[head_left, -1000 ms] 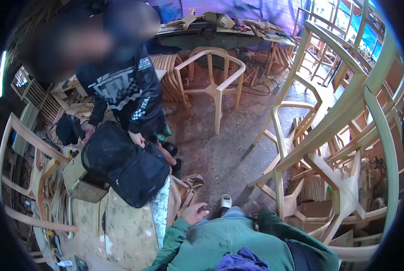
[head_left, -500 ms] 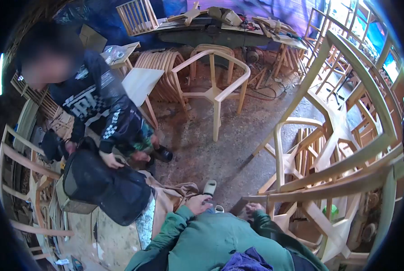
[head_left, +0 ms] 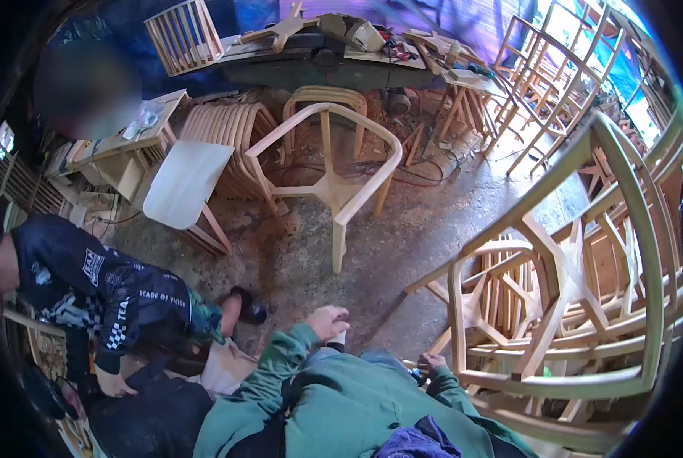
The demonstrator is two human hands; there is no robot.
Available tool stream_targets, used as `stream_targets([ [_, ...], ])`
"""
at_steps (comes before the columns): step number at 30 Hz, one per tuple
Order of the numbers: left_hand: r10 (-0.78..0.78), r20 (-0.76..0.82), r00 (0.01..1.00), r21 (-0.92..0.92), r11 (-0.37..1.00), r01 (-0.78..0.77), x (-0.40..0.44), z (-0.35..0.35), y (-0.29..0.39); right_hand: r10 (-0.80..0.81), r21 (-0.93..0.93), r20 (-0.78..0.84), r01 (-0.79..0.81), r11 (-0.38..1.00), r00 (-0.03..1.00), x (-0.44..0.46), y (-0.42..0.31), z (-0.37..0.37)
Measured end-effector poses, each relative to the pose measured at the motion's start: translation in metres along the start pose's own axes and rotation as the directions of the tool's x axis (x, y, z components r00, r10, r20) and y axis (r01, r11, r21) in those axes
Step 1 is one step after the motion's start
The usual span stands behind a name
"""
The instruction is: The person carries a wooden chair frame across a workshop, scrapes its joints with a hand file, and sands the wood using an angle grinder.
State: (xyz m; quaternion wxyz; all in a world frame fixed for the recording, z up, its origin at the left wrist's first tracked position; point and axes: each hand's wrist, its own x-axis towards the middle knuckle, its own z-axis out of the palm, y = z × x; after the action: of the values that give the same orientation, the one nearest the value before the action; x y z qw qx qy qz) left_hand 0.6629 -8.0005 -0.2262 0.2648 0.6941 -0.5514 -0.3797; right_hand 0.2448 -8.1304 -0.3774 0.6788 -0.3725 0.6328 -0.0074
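Note:
My left hand (head_left: 328, 324) hangs in front of my body with loosely bent fingers and nothing visible in it. A light slipper tip (head_left: 340, 337) shows just below it. My right hand (head_left: 433, 362) is at my right side, its fingers curled in and no object visible in them. It is nearest to the stacked wooden chair frames (head_left: 544, 336) on the right, with a small gap between. Beyond my hands, a wooden chair frame (head_left: 334, 191) stands on the floor.
At the lower left a person (head_left: 120, 294) in a dark printed shirt leans over a black bag (head_left: 154, 416), one hand on it. A pale board (head_left: 187, 183) and curved wooden parts (head_left: 227, 141) stand behind. Cables (head_left: 425, 175) lie on the floor near a far workbench (head_left: 280, 72).
My view has turned left-to-right, so the person and bag now sit lower left. The person bends lower. My left hand has moved forward; my right hand, hidden a second ago, is in view.

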Motion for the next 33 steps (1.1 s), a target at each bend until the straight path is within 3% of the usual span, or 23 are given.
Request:
stream_targets([
  [4, 0.034, -0.112, 0.993, 0.008, 0.999, -0.034, 0.066, -0.049, 0.008, 0.007, -0.015, -0.017, -0.008, 1.000, 1.000, 0.008, -0.070, 0.008],
  [8, 0.000, -0.100, 0.995, -0.076, 0.997, -0.007, 0.116, -0.070, 0.022, 0.092, -0.045, 0.010, -0.091, 0.995, 0.996, 0.049, -0.102, -0.003],
  [11, -0.043, -0.002, 0.999, -0.158, 0.987, 0.042, 0.150, -0.074, 0.028, 0.147, 0.000, -0.027, -0.147, 0.989, 0.989, 0.084, -0.124, -0.008],
  [12, -0.056, 0.028, 0.998, -0.186, 0.981, 0.060, 0.165, -0.074, 0.031, -0.306, -0.435, 0.141, 0.337, 0.835, 0.941, 0.136, -0.094, -0.031],
  [14, -0.103, 0.012, 0.995, -0.213, 0.972, 0.104, 0.195, -0.078, 0.040, -0.013, -0.185, 0.149, 0.041, 0.982, 0.989, 0.190, -0.123, -0.045],
  [15, -0.131, 0.018, 0.991, -0.218, 0.967, 0.132, 0.205, -0.079, 0.044, 0.143, -0.048, 0.186, -0.136, 0.990, 0.972, 0.204, -0.128, -0.042],
  [16, -0.136, -0.029, 0.990, -0.274, 0.954, 0.123, 0.219, -0.079, 0.043, -0.006, -0.210, 0.098, 0.027, 0.977, 0.995, 0.172, -0.168, -0.029],
  [17, -0.134, -0.090, 0.987, -0.330, 0.939, 0.097, 0.241, -0.070, 0.033, -0.044, -0.040, 0.002, 0.044, 0.998, 0.999, 0.176, -0.189, -0.019],
  [19, -0.155, -0.193, 0.969, -0.409, 0.910, 0.064, 0.286, -0.060, 0.022, -0.014, -0.042, 0.119, 0.019, 0.999, 0.993, 0.182, -0.248, -0.027],
  [22, -0.221, -0.286, 0.932, -0.463, 0.884, 0.067, 0.357, -0.061, 0.006, -0.084, -0.061, 0.100, 0.091, 0.994, 0.991, 0.149, -0.332, -0.008],
  [24, -0.238, -0.323, 0.916, -0.493, 0.869, 0.052, 0.413, -0.070, -0.008, -0.183, 0.039, 0.158, 0.179, 0.983, 0.970, 0.145, -0.371, 0.003],
  [28, -0.251, -0.270, 0.929, -0.405, 0.905, 0.127, 0.495, -0.115, 0.006, -0.335, 0.124, 0.152, 0.318, 0.940, 0.930, 0.143, -0.400, 0.011],
  [30, -0.214, -0.367, 0.905, -0.405, 0.913, 0.051, 0.542, -0.117, -0.013, -0.362, 0.127, 0.125, 0.347, 0.929, 0.924, 0.131, -0.415, 0.008],
  [33, -0.209, -0.363, 0.908, -0.233, 0.964, 0.129, 0.623, -0.113, -0.075, -0.361, 0.149, 0.064, 0.348, 0.925, 0.930, 0.125, -0.424, 0.002],
])
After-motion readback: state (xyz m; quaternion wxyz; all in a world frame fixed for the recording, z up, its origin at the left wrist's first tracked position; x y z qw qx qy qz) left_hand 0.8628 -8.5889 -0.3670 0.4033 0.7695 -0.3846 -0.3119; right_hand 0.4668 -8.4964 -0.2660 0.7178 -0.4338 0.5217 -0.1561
